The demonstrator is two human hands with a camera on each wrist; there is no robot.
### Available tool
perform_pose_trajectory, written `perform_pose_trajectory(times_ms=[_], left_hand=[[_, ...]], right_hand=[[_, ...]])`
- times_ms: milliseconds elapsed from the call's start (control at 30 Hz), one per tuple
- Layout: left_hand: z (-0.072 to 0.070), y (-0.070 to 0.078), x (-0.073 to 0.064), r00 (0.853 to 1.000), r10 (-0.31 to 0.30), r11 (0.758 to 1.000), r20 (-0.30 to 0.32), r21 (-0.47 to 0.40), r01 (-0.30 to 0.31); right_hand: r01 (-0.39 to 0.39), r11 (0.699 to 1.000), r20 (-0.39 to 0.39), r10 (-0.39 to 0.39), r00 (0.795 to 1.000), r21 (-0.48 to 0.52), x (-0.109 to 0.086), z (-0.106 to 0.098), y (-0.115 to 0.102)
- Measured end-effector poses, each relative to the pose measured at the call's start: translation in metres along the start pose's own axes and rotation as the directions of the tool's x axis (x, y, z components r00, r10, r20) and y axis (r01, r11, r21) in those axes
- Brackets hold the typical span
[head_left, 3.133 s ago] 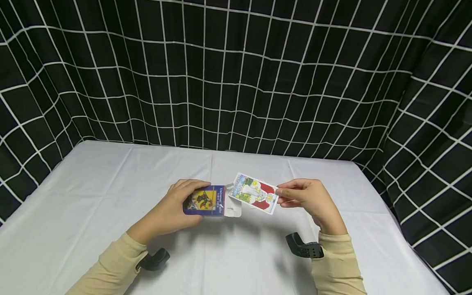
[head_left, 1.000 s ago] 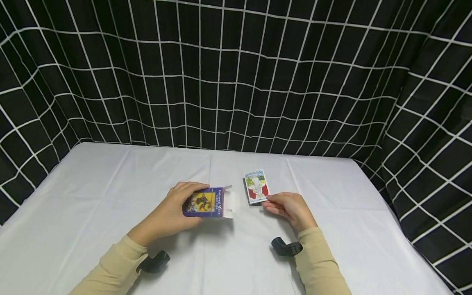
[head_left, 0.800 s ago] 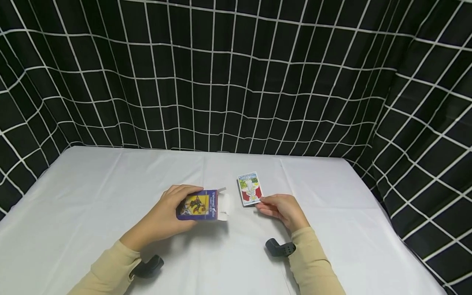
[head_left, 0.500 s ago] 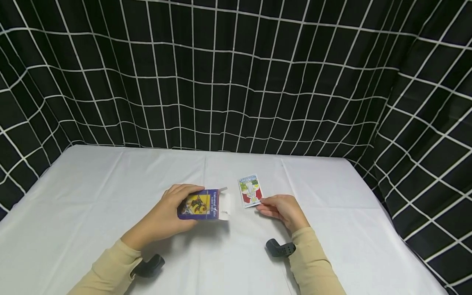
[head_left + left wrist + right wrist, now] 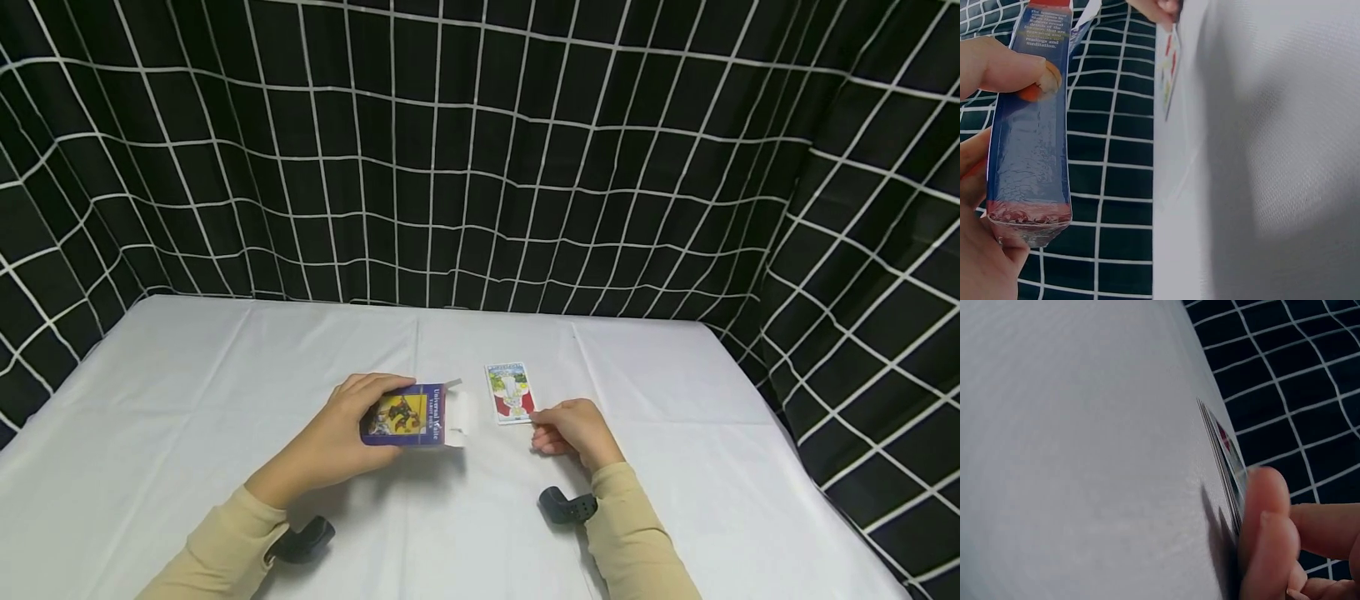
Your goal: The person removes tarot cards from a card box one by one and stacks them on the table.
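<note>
My left hand [image 5: 328, 450] grips a blue tarot card box [image 5: 405, 415], thumb along one edge and fingers along the other. Its end flap stands open toward the right, showing a white inside. The left wrist view shows the box's narrow printed side [image 5: 1032, 147] with the thumb pressed on it. To the right, a small stack of tarot cards [image 5: 510, 390] lies on the table, its top card bearing a red-winged figure. My right hand [image 5: 576, 433] pinches the stack's near right corner. Several card edges [image 5: 1216, 453] show in the right wrist view, partly hidden by the fingertips.
A white cloth [image 5: 225, 367] covers the table. Behind it and at both sides hangs a black curtain [image 5: 450, 167] with a white grid. Dark wrist cameras [image 5: 567, 505] sit on both wrists at the tan sleeves [image 5: 637, 525].
The cards came away from the box's open end, turned, and went down onto the table at the right. Lately they slid slightly nearer, my right fingers curling more. The left hand keeps the box.
</note>
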State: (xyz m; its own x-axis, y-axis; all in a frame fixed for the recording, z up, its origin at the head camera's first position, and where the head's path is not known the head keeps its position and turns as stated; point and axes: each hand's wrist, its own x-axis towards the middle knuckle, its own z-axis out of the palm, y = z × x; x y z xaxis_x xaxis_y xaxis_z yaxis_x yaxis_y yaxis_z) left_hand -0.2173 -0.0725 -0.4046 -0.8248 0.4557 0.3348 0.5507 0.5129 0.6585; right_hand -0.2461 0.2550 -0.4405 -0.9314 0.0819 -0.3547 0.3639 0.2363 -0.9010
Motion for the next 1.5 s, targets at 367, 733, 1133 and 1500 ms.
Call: perform_pose_trajectory(times_ms=[367, 733, 1133, 1500], left_hand=[[0.001, 0.000, 0.000, 1.000, 0.018, 1.000, 0.001, -0.007, -0.018], [0.001, 0.000, 0.000, 1.000, 0.010, 1.000, 0.010, -0.004, -0.009], [0.002, 0.001, 0.001, 1.000, -0.002, 1.000, 0.011, -0.002, 0.002], [0.000, 0.000, 0.000, 1.000, -0.017, 1.000, 0.008, -0.008, 0.017]], right_hand=[[0.005, 0.992, -0.045, -0.011, 0.999, -0.123, -0.001, 0.006, -0.002], [0.005, 0.989, -0.081, -0.017, 0.997, -0.146, -0.001, 0.010, -0.004], [0.114, 0.993, -0.170, -0.106, 0.980, 0.036, -0.011, 0.006, -0.020], [0.294, 0.953, -0.093, -0.287, 0.953, 0.073, -0.045, 0.028, -0.057]])
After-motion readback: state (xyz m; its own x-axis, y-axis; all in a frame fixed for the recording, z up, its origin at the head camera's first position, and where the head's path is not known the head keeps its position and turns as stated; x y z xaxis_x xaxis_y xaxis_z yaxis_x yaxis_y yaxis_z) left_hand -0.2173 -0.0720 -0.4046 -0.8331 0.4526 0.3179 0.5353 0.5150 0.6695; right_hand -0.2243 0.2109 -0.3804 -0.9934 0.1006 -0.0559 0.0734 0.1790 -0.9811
